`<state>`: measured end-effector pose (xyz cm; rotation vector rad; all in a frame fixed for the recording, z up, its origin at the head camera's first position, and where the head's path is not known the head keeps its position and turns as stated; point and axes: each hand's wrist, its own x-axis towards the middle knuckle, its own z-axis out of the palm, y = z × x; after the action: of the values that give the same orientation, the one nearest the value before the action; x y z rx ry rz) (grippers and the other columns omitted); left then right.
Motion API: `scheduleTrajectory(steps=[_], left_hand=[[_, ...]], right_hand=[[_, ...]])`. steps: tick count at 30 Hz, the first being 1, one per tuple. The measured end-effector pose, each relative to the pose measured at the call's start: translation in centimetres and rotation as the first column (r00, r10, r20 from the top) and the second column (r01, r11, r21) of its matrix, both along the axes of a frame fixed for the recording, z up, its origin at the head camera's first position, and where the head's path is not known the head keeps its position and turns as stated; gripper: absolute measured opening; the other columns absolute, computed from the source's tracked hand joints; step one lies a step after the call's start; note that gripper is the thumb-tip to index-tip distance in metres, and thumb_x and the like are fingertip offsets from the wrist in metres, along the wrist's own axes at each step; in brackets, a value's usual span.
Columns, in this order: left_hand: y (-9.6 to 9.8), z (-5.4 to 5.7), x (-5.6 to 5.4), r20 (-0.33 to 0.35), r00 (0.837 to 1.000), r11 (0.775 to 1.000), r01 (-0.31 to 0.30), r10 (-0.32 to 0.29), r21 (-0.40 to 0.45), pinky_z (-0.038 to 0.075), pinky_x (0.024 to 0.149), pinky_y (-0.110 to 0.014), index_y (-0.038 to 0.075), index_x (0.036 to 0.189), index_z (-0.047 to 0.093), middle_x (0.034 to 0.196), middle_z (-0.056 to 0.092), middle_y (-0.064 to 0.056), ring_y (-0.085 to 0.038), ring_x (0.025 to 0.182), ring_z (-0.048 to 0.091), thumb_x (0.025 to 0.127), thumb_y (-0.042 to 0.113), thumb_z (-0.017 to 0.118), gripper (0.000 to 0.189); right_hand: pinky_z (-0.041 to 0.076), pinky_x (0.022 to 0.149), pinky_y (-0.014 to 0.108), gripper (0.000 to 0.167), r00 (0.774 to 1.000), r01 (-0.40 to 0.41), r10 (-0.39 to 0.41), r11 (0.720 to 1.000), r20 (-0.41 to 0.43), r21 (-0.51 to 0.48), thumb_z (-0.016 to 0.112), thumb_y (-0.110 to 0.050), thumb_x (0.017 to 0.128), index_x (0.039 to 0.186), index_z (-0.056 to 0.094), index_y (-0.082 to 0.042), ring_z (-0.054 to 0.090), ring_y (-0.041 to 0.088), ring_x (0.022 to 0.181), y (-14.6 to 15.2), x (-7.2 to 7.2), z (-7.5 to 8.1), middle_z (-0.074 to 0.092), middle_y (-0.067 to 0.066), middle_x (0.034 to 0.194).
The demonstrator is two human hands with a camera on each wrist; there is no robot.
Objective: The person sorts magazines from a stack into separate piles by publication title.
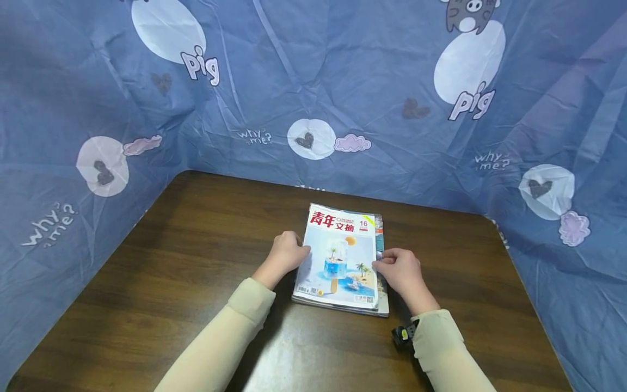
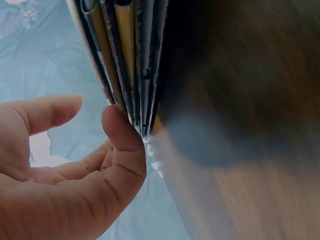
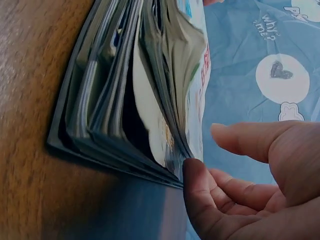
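Note:
A stack of magazines [image 1: 338,256] lies on the brown table, its top cover white and blue with red Chinese characters, an ice lolly and palm trees. At its left side is my left hand [image 1: 286,251]; in the left wrist view a fingertip [image 2: 117,120] touches the bound edges and the thumb stands apart. On the opposite side, my right hand [image 1: 404,269] touches the loose page edges [image 3: 115,100] with a fingertip [image 3: 194,172], its thumb held away. Lower magazines stick out to the right beneath the top one, and their pages fan unevenly.
The wooden table [image 1: 147,261] has rounded far corners. A blue cloth [image 1: 313,81] with pigs, hearts and lettering hangs around its back and sides. A black strapped device [image 1: 404,335] is on my right wrist.

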<state>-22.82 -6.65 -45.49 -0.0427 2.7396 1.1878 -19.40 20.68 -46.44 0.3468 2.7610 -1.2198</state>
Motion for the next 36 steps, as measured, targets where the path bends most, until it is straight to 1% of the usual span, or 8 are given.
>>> scheduleTrajectory(steps=[4,9,13,18,25,31,33,36], left_hand=[[0.21,-0.21,-0.28,0.017,1.000,1.000,-0.001,0.002,-0.008,0.056,0.066,-0.037,-0.009,0.096,0.069,0.084,0.064,-0.015,-0.025,0.076,0.062,0.091,0.013,0.071,0.022],[0.29,-0.41,-0.40,-0.012,1.000,1.000,0.005,-0.005,-0.029,0.052,0.058,-0.032,-0.007,0.084,0.072,0.074,0.063,-0.011,-0.023,0.067,0.060,0.089,0.010,0.071,0.017],[0.23,-0.66,-0.44,-0.039,0.999,0.999,0.009,-0.011,-0.036,0.051,0.055,-0.031,-0.006,0.080,0.072,0.072,0.064,-0.011,-0.023,0.065,0.060,0.087,0.008,0.072,0.016],[0.30,-0.92,-0.48,-0.059,0.998,0.999,0.004,-0.006,-0.032,0.051,0.057,-0.031,-0.006,0.085,0.073,0.076,0.066,-0.012,-0.021,0.067,0.059,0.088,0.008,0.073,0.015],[0.67,-0.75,-0.16,-0.059,0.998,0.999,0.005,-0.008,-0.044,0.040,0.047,-0.027,-0.002,0.069,0.067,0.061,0.057,-0.009,-0.018,0.055,0.051,0.089,0.005,0.072,0.022],[0.84,-0.58,0.12,-0.128,0.992,1.000,0.004,-0.008,-0.030,0.050,0.056,-0.032,-0.006,0.085,0.068,0.072,0.061,-0.011,-0.024,0.069,0.058,0.083,0.004,0.075,0.012],[0.76,-0.69,0.09,-0.125,0.992,1.000,0.010,-0.009,0.010,0.053,0.060,-0.033,-0.007,0.093,0.067,0.076,0.061,-0.010,-0.024,0.072,0.059,0.082,0.004,0.076,0.018],[0.57,-0.81,0.00,-0.083,0.996,0.996,0.015,-0.008,0.084,0.054,0.061,-0.032,-0.008,0.097,0.067,0.077,0.062,-0.010,-0.023,0.072,0.061,0.080,0.005,0.078,0.023]], right_hand=[[0.055,0.079,0.041,0.039,0.999,0.009,-0.010,1.000,0.045,0.012,0.077,-0.021,0.092,0.121,0.068,0.004,0.062,0.027,0.091,-0.06,-0.14,-0.19,0.068,0.015,0.104],[0.055,0.082,0.044,0.039,0.995,0.009,-0.010,1.000,0.104,0.014,0.077,-0.023,0.092,0.118,0.070,0.004,0.060,0.030,0.096,-0.15,-0.40,-0.02,0.066,0.018,0.112],[0.055,0.079,0.042,0.039,0.991,-0.002,0.000,1.000,0.137,0.016,0.077,-0.025,0.091,0.118,0.071,0.004,0.060,0.030,0.095,-0.34,-0.63,0.14,0.064,0.018,0.111],[0.054,0.072,0.037,0.037,0.991,-0.007,0.000,0.999,0.135,0.048,0.079,-0.024,0.089,0.113,0.072,0.003,0.059,0.029,0.093,-0.69,-0.72,0.28,0.064,0.017,0.107],[0.054,0.074,0.040,0.034,0.991,-0.014,0.008,0.999,0.131,0.050,0.078,-0.022,0.090,0.112,0.072,0.004,0.058,0.030,0.095,-0.87,-0.62,0.30,0.064,0.018,0.108],[0.053,0.079,0.043,0.037,0.990,-0.016,0.011,0.999,0.144,0.030,0.077,-0.022,0.091,0.117,0.070,0.004,0.058,0.031,0.099,-0.75,-0.55,0.25,0.063,0.020,0.114],[0.053,0.080,0.043,0.037,0.989,-0.015,0.011,1.000,0.145,0.027,0.077,-0.023,0.091,0.117,0.070,0.003,0.058,0.031,0.099,-0.75,-0.55,0.26,0.063,0.019,0.115],[0.053,0.081,0.044,0.038,0.990,-0.017,0.013,1.000,0.143,0.026,0.076,-0.023,0.092,0.118,0.070,0.004,0.058,0.031,0.100,-0.69,-0.53,0.18,0.062,0.020,0.116]])
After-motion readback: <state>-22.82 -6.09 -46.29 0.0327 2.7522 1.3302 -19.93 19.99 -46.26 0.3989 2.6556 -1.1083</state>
